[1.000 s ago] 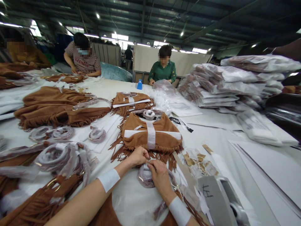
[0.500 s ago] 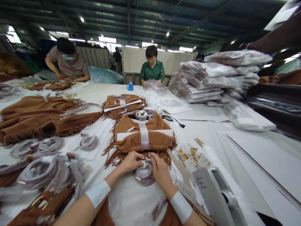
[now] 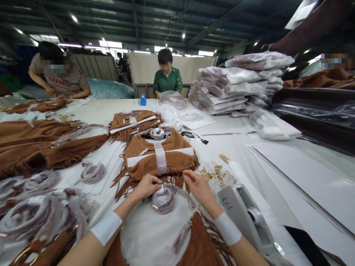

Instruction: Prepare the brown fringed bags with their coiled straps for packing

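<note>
My left hand is closed in a pinch on a coiled strap wrapped in clear film, which rests on white tissue paper over a brown suede bag right in front of me. My right hand hovers just right of the coil with thumb and forefinger pinched together; what it holds is too small to make out. Beyond both hands lies a folded brown fringed bag banded with white paper strips.
A tape dispenser stands at my right. Small tags lie beside it. More fringed bags and wrapped coils fill the left. Stacked bagged goods sit at the right back. Two people work across the table.
My right hand has come off the coil and shifted right; the left hand keeps its pinch on it. The view has panned rightward.
</note>
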`<state>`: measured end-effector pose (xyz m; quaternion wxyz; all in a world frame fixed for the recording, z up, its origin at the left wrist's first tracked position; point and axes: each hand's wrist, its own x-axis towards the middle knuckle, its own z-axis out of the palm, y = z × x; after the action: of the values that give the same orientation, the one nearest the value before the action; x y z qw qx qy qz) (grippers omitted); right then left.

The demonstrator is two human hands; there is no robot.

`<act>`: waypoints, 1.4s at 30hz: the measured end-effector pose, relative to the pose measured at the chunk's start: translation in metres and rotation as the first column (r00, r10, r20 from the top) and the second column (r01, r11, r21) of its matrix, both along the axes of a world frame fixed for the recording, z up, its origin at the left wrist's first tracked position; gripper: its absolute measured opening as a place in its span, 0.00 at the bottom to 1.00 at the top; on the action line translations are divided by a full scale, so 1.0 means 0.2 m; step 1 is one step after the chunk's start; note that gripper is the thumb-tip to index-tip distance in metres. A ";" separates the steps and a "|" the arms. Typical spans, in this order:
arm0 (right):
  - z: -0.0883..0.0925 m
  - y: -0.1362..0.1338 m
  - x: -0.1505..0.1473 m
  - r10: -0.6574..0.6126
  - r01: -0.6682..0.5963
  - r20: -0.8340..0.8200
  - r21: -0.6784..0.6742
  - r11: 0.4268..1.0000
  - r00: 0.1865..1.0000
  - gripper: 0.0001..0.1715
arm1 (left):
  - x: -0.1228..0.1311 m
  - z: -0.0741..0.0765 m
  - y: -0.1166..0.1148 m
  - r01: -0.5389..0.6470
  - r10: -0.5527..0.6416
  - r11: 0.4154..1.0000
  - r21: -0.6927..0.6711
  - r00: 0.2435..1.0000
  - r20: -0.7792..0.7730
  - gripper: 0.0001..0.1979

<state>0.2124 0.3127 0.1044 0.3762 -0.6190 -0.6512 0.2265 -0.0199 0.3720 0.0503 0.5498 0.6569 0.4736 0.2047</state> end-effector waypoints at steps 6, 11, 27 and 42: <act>-0.09 0.00 -0.25 0.259 -0.259 0.031 -0.009 0.966 0.965 0.16 | 0.02 -0.01 0.00 -0.072 0.074 0.996 -0.055 0.997 0.028 0.10; -0.21 0.02 -0.36 0.205 -0.205 -0.005 -0.087 0.975 0.979 0.16 | 0.01 0.02 -0.01 -0.104 0.112 0.986 -0.128 0.992 0.056 0.08; -0.26 0.04 -0.34 0.216 -0.218 0.062 0.039 0.975 0.975 0.12 | -0.04 0.07 0.01 0.008 0.041 0.969 -0.247 0.981 0.190 0.05; -0.30 0.00 -0.33 0.338 -0.398 0.289 0.180 0.900 0.896 0.11 | 0.02 0.05 0.00 -0.126 0.123 0.959 -0.255 0.992 -0.028 0.19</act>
<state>0.1458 0.3129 0.0450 0.3114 -0.4584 -0.8213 0.1355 -0.0165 0.3729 0.0599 0.6132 0.5504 0.5398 0.1724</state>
